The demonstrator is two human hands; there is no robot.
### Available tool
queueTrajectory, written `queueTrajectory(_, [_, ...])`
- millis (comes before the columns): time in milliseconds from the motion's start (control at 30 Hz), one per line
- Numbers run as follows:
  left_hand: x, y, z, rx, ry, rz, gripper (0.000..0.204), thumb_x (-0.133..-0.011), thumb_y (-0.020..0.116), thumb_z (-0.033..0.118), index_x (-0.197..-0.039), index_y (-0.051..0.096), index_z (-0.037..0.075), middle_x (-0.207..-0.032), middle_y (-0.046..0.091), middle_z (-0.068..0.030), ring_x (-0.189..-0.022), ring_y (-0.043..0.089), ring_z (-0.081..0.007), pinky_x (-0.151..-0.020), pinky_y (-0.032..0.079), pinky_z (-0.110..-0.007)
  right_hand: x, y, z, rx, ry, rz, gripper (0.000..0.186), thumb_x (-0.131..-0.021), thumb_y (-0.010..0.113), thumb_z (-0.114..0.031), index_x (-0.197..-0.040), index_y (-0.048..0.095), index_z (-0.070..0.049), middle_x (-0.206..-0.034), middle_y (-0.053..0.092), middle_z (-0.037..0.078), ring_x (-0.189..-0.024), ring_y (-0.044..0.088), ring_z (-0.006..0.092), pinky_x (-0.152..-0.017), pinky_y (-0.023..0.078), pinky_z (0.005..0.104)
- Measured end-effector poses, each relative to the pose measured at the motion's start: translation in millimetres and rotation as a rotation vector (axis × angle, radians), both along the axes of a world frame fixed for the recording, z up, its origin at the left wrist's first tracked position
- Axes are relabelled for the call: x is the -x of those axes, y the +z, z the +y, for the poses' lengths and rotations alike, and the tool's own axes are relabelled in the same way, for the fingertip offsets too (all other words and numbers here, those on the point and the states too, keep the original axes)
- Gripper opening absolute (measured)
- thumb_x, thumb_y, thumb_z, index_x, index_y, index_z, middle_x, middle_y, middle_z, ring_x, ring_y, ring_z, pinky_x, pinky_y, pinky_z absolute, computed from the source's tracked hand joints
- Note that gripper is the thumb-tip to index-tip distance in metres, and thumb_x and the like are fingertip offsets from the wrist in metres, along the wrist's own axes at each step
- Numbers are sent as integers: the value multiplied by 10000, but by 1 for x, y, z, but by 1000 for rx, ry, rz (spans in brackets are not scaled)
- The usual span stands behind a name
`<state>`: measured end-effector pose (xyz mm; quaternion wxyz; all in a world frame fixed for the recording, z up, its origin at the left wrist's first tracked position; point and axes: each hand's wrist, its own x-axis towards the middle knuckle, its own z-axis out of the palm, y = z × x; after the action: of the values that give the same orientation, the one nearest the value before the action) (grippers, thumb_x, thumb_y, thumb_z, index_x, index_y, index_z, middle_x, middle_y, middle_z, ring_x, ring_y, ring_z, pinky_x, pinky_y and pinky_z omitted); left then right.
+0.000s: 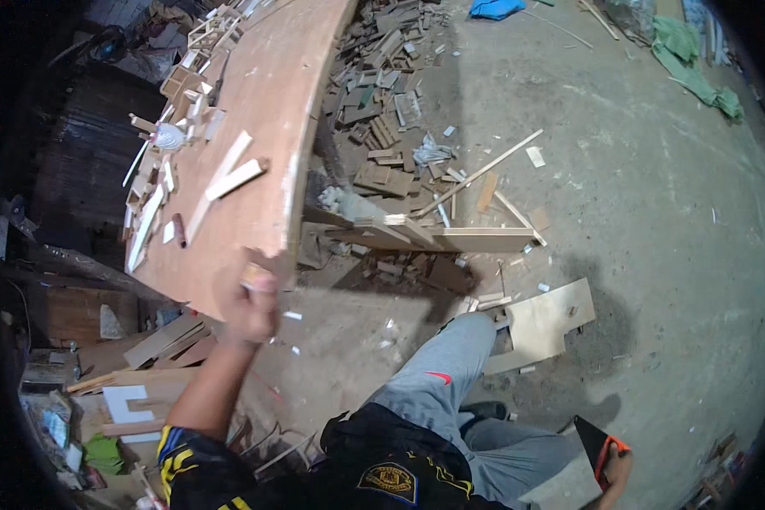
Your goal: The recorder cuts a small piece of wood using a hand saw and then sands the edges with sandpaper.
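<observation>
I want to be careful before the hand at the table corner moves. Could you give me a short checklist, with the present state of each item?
1. Left hand has contact with the wooden tabletop at its near corner: ok, it rests at the edge.
2. What the left hand pinches: cannot tell, only a small pale piece shows at the fingers.
3. Loose wood strips lie flat, away from the near corner: ok.
4. Right hand has a firm hold on the dark flat tool with an orange rim: cannot tell, it is at the picture's edge.
5. Floor beside the table free of clutter: not ok, a scrap wood pile and a plywood offcut lie there.
</observation>
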<state>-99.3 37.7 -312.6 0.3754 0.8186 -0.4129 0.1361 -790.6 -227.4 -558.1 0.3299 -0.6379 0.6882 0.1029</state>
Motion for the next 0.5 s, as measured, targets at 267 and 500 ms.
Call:
queueTrajectory(267, [3,23,-10,-168,-106,62,327,-771,696,288,-631,494,73,-571,486,-113,-489,508,-299,-467,405,-387,-35,-1,109,191,-157,-180,259,-904,537,-175,-1107,578,-19,-1016,612,91,-895,589,237,-837,470,372])
queueTrajectory(500, [6,50,-16,-321,112,335,338,-836,591,435,-781,645,105,-800,654,-121,-731,638,-331,-635,503,-430,-63,161,162,-155,-470,-723,101,-906,517,-91,-970,573,-38,-705,542,35,-588,536,130,-508,444,285])
